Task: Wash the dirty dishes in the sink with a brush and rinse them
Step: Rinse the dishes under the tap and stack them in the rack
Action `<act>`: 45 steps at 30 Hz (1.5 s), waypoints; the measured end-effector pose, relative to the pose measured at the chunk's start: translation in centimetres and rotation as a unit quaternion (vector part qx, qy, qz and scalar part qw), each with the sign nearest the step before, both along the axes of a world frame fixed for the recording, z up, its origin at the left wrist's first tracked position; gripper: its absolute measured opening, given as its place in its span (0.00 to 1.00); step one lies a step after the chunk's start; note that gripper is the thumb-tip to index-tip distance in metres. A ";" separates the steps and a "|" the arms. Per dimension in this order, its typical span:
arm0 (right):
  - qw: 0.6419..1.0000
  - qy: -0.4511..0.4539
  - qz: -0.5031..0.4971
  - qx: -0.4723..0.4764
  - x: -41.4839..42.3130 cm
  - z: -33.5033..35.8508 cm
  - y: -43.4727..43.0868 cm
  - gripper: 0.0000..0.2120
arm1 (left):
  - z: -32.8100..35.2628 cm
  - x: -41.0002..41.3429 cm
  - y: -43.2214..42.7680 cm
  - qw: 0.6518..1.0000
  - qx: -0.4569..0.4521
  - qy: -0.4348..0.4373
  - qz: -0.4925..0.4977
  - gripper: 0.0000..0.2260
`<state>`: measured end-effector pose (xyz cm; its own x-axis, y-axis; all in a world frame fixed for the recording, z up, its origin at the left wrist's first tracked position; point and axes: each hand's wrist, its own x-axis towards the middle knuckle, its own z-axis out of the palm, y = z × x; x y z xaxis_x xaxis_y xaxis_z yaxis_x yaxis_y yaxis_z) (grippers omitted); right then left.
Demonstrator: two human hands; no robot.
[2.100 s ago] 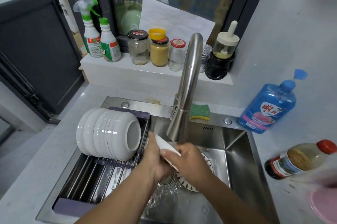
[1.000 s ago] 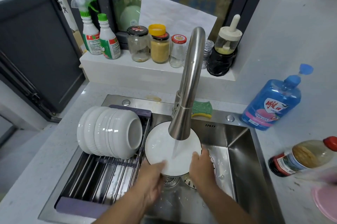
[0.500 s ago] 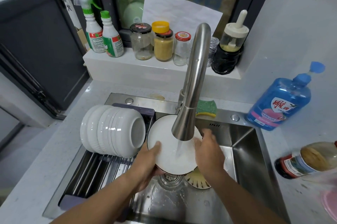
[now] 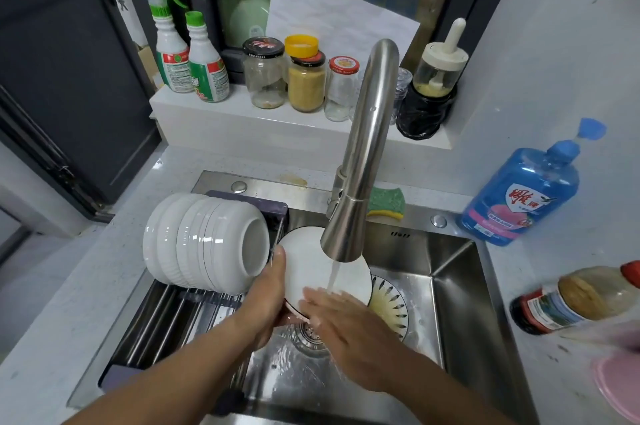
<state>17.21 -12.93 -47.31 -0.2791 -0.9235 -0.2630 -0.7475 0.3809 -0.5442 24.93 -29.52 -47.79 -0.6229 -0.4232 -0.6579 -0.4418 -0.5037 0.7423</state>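
Right grip (image 4: pixel 349 324) off plate rim since half-second ago; now laid flat on face of white plate (image 4: pixel 311 265), fingers straight, wiping under water stream (image 4: pixel 333 274) from faucet (image 4: pixel 363 154). Left grip (image 4: pixel 266 296) alone carries plate, clasping left edge, thumb over front. Plate tilted above sink (image 4: pixel 460 303) drain, just beside stacked white bowls (image 4: pixel 204 244) on drying rack (image 4: pixel 166 317). No brush in view. Judgement: rinse of this plate under way; patterned plate (image 4: pixel 388 303) in basin awaits.
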 end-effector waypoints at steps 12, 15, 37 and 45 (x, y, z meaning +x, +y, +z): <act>0.995 0.003 -0.053 0.087 -2.4 -0.1 -4.4 0.25 | 0.5 0.1 1.3 0.997 0.038 -0.021 -0.064 0.31; 0.996 -0.086 0.013 0.008 -0.2 2.1 -4.3 0.20 | 0.8 0.1 0.7 0.997 0.046 -0.034 -0.051 0.34; 0.898 -0.261 -0.318 -0.158 -1.4 4.5 -3.2 0.30 | 3.1 3.1 -3.8 0.971 0.232 -0.065 -0.006 0.42; 0.852 -0.316 -0.402 -0.116 -4.5 3.5 -5.4 0.10 | 2.3 7.2 -4.2 0.985 -0.112 0.034 -0.129 0.27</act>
